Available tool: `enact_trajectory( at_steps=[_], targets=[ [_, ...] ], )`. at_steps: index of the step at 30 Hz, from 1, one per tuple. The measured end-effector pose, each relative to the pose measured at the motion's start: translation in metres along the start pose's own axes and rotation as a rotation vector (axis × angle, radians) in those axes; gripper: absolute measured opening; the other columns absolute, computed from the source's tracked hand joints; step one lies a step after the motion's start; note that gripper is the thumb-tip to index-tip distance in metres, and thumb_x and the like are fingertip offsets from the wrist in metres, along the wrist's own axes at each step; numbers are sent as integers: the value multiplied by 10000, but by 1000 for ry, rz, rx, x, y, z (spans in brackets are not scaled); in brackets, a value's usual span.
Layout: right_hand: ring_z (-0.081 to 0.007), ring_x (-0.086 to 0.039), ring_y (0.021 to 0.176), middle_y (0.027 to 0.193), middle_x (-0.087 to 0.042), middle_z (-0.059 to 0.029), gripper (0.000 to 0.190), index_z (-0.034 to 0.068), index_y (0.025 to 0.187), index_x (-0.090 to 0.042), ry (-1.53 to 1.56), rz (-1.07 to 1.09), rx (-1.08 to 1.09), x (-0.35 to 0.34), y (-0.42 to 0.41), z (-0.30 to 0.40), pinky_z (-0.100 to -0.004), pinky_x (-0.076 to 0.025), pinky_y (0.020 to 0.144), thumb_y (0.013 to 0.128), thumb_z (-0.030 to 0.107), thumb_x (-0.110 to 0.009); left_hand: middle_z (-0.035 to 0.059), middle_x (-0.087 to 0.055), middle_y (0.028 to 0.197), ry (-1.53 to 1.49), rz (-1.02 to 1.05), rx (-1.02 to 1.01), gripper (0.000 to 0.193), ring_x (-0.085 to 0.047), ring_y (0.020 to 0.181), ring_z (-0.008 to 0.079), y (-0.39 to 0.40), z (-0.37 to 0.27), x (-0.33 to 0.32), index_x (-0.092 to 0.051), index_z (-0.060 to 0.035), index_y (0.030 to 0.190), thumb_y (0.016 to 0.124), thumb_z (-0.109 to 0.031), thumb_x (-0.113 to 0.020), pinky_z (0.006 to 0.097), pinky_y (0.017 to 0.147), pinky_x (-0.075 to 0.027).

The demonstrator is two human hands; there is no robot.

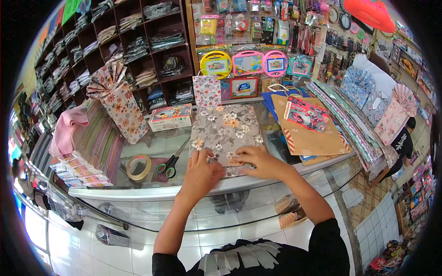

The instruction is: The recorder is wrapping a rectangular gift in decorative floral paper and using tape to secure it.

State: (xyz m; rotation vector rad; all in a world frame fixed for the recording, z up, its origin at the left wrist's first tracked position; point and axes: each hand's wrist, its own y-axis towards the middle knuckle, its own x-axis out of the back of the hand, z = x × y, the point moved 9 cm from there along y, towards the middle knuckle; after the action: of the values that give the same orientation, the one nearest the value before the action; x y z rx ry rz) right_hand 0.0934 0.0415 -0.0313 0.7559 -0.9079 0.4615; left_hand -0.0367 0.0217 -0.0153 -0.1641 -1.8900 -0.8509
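A grey sheet of floral wrapping paper [226,127] lies on the glass counter before me, and its near edge is folded. My left hand [203,171] touches the near left part of the paper, its fingers bent and slightly blurred. On the near right part rests my right hand [260,162], fingers spread over the paper. Scissors with black and green handles [171,165] lie left of the paper, blades pointing away from me. Beside them is a roll of clear tape [138,167]. Whether the left fingers pinch the fold is hard to see.
Behind the tape stand a boxed toy [171,117] and a floral-wrapped gift [119,103]. To the right, brown paper bags [304,138] carry a red toy package [306,114], beside rolls of wrapping paper [348,120]. A person in black [402,146] is at the far right.
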Motion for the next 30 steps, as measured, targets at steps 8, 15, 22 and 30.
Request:
enact_trajectory(
  at_steps=[8,15,22,30],
  targets=[
    [-302,-352,1268,1363,-397,-144,395,116,1205,-539,27,59,-78,-9,-21,-5,-421,-254,1048,873,330,-543,180,-525,1152,-233,40,30,350,-484,1083,387,-5,23,-11,-577,-44,1017,766,-261,-687,446,888,-401],
    [-302,-324,1294,1376,-374,-167,388,83,1156,-578,-25,-8,-135,-3,-27,-6,-401,-279,1041,841,308,-609,175,-574,1116,-119,39,54,560,-521,1092,354,-7,30,-10,-493,-26,1166,763,-369,-678,414,876,-434],
    [-296,-327,1291,1375,-379,-151,387,101,1132,-593,-27,3,-142,-6,-27,-3,-412,-283,1035,855,370,-572,188,-584,1049,-232,18,164,652,-572,947,349,-10,35,-5,-451,2,1187,726,-376,-714,401,811,-460],
    [-282,-323,1294,1367,-393,-142,357,104,1122,-597,-1,-4,-133,-3,-25,-3,-412,-283,1034,868,352,-559,201,-514,1101,-474,70,93,459,-523,987,320,-7,52,-4,-410,7,1241,840,-139,-579,354,870,-413]
  ],
)
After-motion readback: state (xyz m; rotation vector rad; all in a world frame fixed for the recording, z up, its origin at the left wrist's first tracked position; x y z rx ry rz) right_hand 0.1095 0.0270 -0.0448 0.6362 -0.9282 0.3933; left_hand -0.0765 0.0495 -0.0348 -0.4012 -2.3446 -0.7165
